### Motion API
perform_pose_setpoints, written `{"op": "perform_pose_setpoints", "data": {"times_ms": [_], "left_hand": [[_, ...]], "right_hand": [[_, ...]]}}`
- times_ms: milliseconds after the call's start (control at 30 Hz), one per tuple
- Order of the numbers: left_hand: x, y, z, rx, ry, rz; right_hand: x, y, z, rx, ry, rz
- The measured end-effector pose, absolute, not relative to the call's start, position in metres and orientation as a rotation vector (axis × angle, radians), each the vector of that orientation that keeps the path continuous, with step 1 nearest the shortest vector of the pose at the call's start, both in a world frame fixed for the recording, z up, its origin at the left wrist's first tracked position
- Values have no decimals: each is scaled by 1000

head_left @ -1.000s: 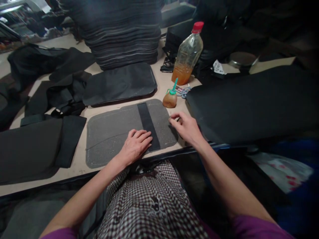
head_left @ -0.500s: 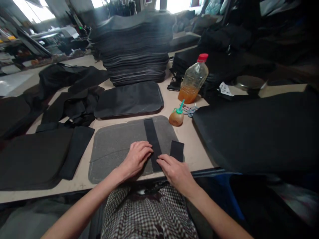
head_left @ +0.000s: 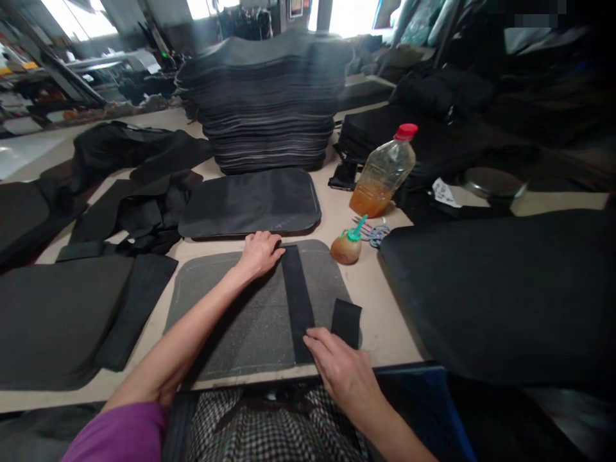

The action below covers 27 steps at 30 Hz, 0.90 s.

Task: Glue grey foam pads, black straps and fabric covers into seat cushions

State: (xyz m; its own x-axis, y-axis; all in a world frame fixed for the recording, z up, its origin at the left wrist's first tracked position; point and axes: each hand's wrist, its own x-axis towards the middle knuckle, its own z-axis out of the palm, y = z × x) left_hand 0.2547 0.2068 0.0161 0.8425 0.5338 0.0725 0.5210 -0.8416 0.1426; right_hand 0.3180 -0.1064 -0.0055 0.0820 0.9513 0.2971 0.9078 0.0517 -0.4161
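Well, from where I stand, it all comes down to how the black strip (head_left: 299, 292) lies between the two hands. It is flat on the grey panel (head_left: 260, 321), right of the panel's middle, and its long axis runs away from the person, the far end leaning a little to the left, so that it crosses the panel's short way from near edge to far edge. The left hand (head_left: 261, 255) is the nearer one to the far end: it reaches out over the panel, palm down, fingertips at the strip's upper left edge, so from that grip the strip lies to the right and back toward the person. The right hand (head_left: 341, 359) has the near end, coming in from the other side with fingertips on the lower right edge, so from there the strip lies to the left and stretches away. The left grip has its fingers fairly close together, and I cannot tell whether they pinch the edge or only rest on it; the right grip is bent, fingertips gathered, and there too I cannot tell pinching from pressing. Just beyond the right hand a short black piece (head_left: 346, 321) lies by the panel's right edge, its lower part hidden. The squeeze bottle (head_left: 345, 249) stands on the worktop (head_left: 394, 321) just beside the panel's far right corner, with the scissors (head_left: 376, 234) behind it to the right
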Motion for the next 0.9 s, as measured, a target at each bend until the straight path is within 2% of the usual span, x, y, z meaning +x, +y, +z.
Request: {"op": "perform_pose_setpoints", "data": {"times_ms": [133, 500, 900], "left_hand": [[257, 210, 19, 2785, 838, 162], [228, 188, 15, 2760, 585, 428], [220, 179, 18, 2760, 656, 562]], "right_hand": [[318, -106, -5, -1858, -1833, 149], [318, -106, -11, -1837, -1815, 115], [317, -106, -10, -1860, -1807, 121]]}}
